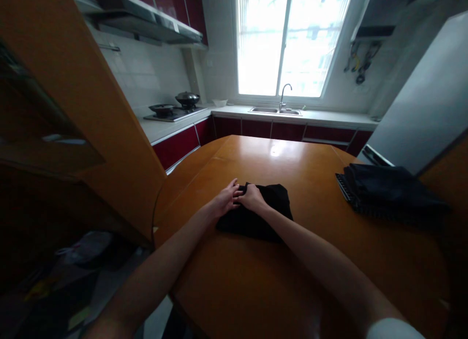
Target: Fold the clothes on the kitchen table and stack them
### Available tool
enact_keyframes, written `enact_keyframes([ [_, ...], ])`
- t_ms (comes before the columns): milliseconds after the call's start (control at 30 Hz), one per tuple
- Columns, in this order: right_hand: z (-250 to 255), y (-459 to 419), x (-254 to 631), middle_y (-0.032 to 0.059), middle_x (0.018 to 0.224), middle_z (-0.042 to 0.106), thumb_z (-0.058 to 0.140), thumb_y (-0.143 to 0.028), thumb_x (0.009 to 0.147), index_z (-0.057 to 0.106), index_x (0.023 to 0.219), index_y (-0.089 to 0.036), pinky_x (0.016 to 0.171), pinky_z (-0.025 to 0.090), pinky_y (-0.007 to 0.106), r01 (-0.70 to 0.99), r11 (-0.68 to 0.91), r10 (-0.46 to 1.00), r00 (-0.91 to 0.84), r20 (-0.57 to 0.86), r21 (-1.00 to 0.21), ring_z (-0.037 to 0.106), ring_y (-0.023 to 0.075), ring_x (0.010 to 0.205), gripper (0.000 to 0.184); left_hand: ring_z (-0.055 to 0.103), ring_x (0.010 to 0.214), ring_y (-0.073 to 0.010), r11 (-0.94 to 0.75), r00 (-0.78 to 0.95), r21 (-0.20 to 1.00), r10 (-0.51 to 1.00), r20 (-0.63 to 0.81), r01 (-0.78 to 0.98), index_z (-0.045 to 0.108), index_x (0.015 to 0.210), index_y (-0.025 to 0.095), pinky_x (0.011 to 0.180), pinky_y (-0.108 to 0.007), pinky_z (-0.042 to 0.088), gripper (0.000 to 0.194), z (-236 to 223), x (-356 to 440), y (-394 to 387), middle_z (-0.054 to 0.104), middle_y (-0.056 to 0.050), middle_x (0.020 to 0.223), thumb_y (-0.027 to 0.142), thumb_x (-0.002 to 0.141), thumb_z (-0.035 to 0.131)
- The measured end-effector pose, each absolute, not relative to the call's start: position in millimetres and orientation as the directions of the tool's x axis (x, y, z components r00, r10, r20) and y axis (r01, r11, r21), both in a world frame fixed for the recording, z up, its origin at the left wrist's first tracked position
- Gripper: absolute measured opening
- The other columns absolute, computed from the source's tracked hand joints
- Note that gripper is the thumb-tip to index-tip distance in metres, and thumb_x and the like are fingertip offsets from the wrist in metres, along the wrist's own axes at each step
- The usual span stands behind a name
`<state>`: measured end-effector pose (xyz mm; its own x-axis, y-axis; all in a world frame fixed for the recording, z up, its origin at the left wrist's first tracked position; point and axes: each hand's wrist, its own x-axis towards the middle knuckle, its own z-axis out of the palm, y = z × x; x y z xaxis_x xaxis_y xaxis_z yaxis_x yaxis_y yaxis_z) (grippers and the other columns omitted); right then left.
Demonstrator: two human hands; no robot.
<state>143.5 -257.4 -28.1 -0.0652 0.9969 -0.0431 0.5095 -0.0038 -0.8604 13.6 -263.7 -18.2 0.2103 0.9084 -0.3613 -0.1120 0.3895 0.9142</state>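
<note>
Across the middle of a kitchen stands an orange-brown wooden table (pixel 234 290) with a rounded outline, its polished top catching a glare from the window (pixel 261 46) beyond. A pale counter (pixel 336 116) runs along the far wall over dark red cabinets (pixel 288 130), with a sink (pixel 263 110) and a curved faucet (pixel 282 97); at left, two pans (pixel 187 99) sit on a black cooktop (pixel 177 115) under a range hood (pixel 153 27). A folded dark bundle (pixel 395 188) lies at the table's right side.

Near the table's centre lies a black cloth (pixel 268 219), flat and roughly four-sided. Its long axis runs left to right, across the person's view, one narrower end toward the bundle. The left hand (pixel 226 199) touches its left part, fingers extended and spread, not gripping. The right hand (pixel 253 197) rests on the cloth just beside, fingers bent; whether they pinch the fabric I cannot tell.
</note>
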Motion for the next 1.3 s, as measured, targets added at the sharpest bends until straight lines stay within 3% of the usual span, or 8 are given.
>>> enact_keyframes([
  [167, -21.2, -257.4, 168.4, 0.0006, 0.069, 0.072, 0.072, -0.019, 0.078, 0.069, 0.105, -0.015, 0.048, 0.044, 0.021, 0.438, 0.129, 0.969, -0.248, 0.019, -0.889, 0.063, 0.0136, 0.053, 0.028, 0.067, 0.076, -0.0139, 0.215, 0.231, 0.976, 0.948, -0.217, 0.034, 0.045, 0.149, 0.039, 0.065, -0.022, 0.049, 0.052, -25.1, 15.9, -264.7, 0.071, -0.002, 0.106, 0.041, 0.098, 0.056],
  [300, -9.1, -251.1, 224.8, 0.0054, 0.088, 0.077, 0.055, -0.017, 0.086, 0.073, 0.109, -0.017, 0.069, 0.053, 0.026, 0.48, 0.219, 0.972, -0.027, 0.235, -0.849, 0.07, 0.0162, 0.074, 0.029, 0.065, 0.111, -0.0231, -0.031, 0.307, 0.984, 0.952, -0.025, 0.177, 0.071, 0.126, 0.023, 0.094, -0.032, 0.051, 0.039, -31.3, 18.6, -266.6, 0.071, -0.006, 0.122, 0.032, 0.088, 0.067],
  [433, -18.8, -246.8, 272.6, 0.0121, 0.103, 0.076, 0.051, -0.029, 0.09, 0.074, 0.106, -0.014, 0.086, 0.051, 0.031, 0.608, 0.197, 0.937, 0.113, 0.329, -0.769, 0.07, 0.0222, 0.095, 0.032, 0.064, 0.118, -0.026, -0.087, 0.294, 0.971, 0.956, 0.017, 0.224, 0.068, 0.133, 0.02, 0.106, -0.039, 0.048, 0.052, -29.1, 24.7, -272.5, 0.068, -0.009, 0.132, 0.02, 0.081, 0.069],
  [667, -42.9, -245.2, 278.4, 0.0067, 0.081, 0.074, 0.05, -0.044, 0.093, 0.073, 0.084, -0.014, 0.069, 0.048, 0.027, 0.57, 0.215, 0.972, -0.051, 0.227, -0.793, 0.067, 0.0205, 0.078, 0.039, 0.048, 0.141, -0.0236, -0.254, 0.102, 0.917, 0.967, 0.233, 0.307, 0.066, 0.135, 0.019, 0.121, -0.038, 0.035, 0.052, -13.0, 17.2, -294.6, 0.057, -0.007, 0.147, 0.015, 0.082, 0.066],
  [733, -42.3, -242.7, 272.7, 0.0059, 0.083, 0.075, 0.057, -0.045, 0.09, 0.074, 0.084, -0.016, 0.072, 0.048, 0.028, 0.6, 0.199, 0.977, -0.062, 0.203, -0.775, 0.067, 0.0203, 0.079, 0.034, 0.048, 0.141, -0.0233, -0.207, 0.067, 0.928, 0.978, 0.196, 0.31, 0.065, 0.136, 0.019, 0.121, -0.038, 0.035, 0.053, -16.2, 10.5, -298.4, 0.056, -0.007, 0.148, 0.014, 0.083, 0.066],
  [933, -41.8, -237.9, 259.5, 0.0057, 0.093, 0.078, 0.068, -0.044, 0.086, 0.077, 0.087, -0.023, 0.09, 0.048, 0.035, 0.735, 0.105, 0.987, 0.008, 0.163, -0.67, 0.07, 0.0225, 0.092, 0.023, 0.066, 0.12, -0.0253, 0.221, 0.067, 0.973, 0.972, -0.225, 0.065, 0.057, 0.143, 0.019, 0.103, -0.039, 0.054, 0.064, -29.7, -3.7, -295.9, 0.063, -0.012, 0.14, 0.011, 0.082, 0.071],
  [1133, -48.9, -234.3, 271.5, 0.0058, 0.086, 0.078, 0.063, -0.043, 0.089, 0.078, 0.085, -0.019, 0.079, 0.051, 0.03, 0.654, 0.12, 0.987, -0.001, 0.158, -0.747, 0.071, 0.0208, 0.082, 0.028, 0.072, 0.106, -0.0215, 0.291, 0.112, 0.954, 0.953, -0.282, -0.071, 0.057, 0.143, 0.021, 0.096, -0.032, 0.058, 0.07, -26.7, -13.5, -289.6, 0.07, -0.009, 0.129, 0.013, 0.077, 0.079],
  [1300, -48.2, -233.4, 270.1, 0.0049, 0.084, 0.078, 0.067, -0.041, 0.084, 0.077, 0.081, -0.021, 0.078, 0.051, 0.029, 0.67, 0.086, 0.991, 0.02, 0.134, -0.737, 0.071, 0.0202, 0.084, 0.023, 0.068, 0.115, -0.0245, 0.295, 0.168, 0.955, 0.941, -0.294, 0.019, 0.05, 0.149, 0.019, 0.104, -0.037, 0.053, 0.075, -27.2, -23.5, -284.9, 0.066, -0.012, 0.135, 0.025, 0.08, 0.08],
])
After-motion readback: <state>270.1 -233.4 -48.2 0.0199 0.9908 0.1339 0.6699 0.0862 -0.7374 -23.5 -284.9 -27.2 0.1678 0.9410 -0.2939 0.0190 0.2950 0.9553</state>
